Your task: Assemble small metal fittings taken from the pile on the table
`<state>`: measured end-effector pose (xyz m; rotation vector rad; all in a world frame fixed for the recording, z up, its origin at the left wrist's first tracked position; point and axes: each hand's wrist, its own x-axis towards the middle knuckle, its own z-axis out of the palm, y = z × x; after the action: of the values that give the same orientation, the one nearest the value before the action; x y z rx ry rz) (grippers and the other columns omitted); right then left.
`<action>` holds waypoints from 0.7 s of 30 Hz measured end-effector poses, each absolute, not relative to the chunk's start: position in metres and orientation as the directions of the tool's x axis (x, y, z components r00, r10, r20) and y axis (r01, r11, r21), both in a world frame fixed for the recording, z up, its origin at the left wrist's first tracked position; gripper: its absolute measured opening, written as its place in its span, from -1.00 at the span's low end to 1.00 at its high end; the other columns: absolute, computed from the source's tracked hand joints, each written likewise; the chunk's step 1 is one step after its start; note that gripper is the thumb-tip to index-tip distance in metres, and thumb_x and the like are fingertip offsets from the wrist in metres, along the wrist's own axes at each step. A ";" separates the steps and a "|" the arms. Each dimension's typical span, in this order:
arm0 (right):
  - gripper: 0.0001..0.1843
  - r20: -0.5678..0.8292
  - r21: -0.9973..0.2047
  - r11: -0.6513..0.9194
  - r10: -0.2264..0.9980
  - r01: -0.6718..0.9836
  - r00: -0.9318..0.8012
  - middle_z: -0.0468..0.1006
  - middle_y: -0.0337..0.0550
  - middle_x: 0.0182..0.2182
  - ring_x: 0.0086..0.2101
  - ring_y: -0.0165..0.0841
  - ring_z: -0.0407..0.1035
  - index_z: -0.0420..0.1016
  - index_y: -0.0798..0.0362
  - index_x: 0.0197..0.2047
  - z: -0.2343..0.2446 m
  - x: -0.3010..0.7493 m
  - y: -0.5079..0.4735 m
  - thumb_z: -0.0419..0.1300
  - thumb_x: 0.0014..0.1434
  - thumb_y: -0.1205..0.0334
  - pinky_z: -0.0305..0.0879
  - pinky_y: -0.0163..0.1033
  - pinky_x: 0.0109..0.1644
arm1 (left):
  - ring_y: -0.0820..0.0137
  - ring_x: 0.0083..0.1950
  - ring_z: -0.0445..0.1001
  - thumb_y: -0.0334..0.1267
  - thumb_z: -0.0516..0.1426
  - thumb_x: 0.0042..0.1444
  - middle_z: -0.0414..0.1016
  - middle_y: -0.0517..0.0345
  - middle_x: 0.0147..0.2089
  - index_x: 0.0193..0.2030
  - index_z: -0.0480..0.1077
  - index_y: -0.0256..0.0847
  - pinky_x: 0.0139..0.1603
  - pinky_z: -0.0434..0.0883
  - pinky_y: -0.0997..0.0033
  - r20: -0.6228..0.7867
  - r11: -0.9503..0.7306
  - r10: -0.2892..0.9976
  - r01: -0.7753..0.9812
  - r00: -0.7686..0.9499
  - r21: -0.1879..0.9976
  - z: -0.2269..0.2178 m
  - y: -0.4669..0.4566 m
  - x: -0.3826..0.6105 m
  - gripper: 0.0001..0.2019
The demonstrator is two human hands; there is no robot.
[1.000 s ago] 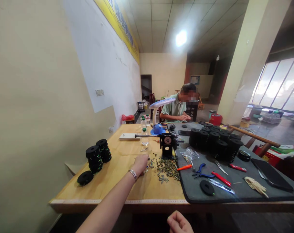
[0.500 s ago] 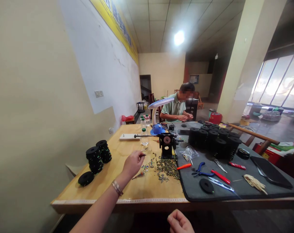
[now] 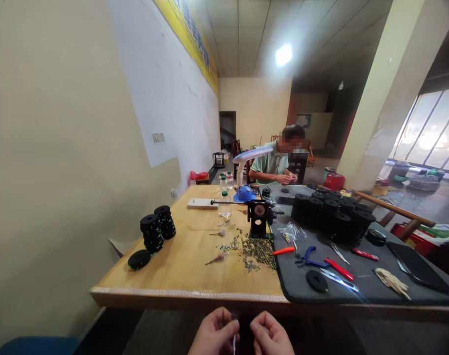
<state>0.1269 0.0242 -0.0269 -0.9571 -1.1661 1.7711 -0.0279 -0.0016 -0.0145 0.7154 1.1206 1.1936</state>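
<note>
Slender pale piece (image 3: 234, 343) sits at six o'clock of the view, pinched by fingers of the left hand (image 3: 215, 333); right hand (image 3: 272, 336) is curled, contents indeterminable; spools (image 3: 151, 232) at eight o'clock appear filled, loose parts (image 3: 262, 250) at five apparently unused.

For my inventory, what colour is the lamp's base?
The lamp base is blue, head view.

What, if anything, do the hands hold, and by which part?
The left hand pinches a thin pale object, part unclear; for the right hand, I cannot tell.
</note>
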 end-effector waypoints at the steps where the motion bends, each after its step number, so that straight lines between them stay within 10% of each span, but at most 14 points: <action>1: -0.29 -0.175 -0.943 -0.268 0.902 -0.197 -0.394 0.11 -0.47 -0.84 -0.77 -0.58 -0.12 0.15 0.02 -0.49 -0.022 0.128 0.021 0.26 -0.24 -0.48 -0.27 -0.42 -0.66 | 0.58 -0.64 0.24 0.05 0.39 -0.37 0.39 0.24 -0.64 -0.53 0.22 -0.22 -0.61 0.14 0.59 -0.303 0.274 0.953 -0.361 -0.025 0.892 -0.011 -0.005 -0.023 -0.49; 21: -0.44 -0.131 -0.986 -0.158 0.933 -0.053 -0.334 0.27 -0.37 -0.77 -0.73 -0.54 0.05 0.28 0.10 -0.45 0.000 0.131 0.008 0.25 -0.04 -0.28 -0.07 -0.43 -0.63 | 0.54 -0.59 0.29 -0.17 0.30 -0.16 0.33 0.29 -0.60 -0.52 0.26 -0.25 -0.56 0.27 0.55 -0.222 0.213 0.971 -0.093 -0.089 0.973 0.012 -0.020 -0.006 -0.71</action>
<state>0.1311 0.0082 -0.0002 -1.0793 -1.3173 1.6040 -0.0061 -0.0200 0.0122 0.9378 1.3151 1.1533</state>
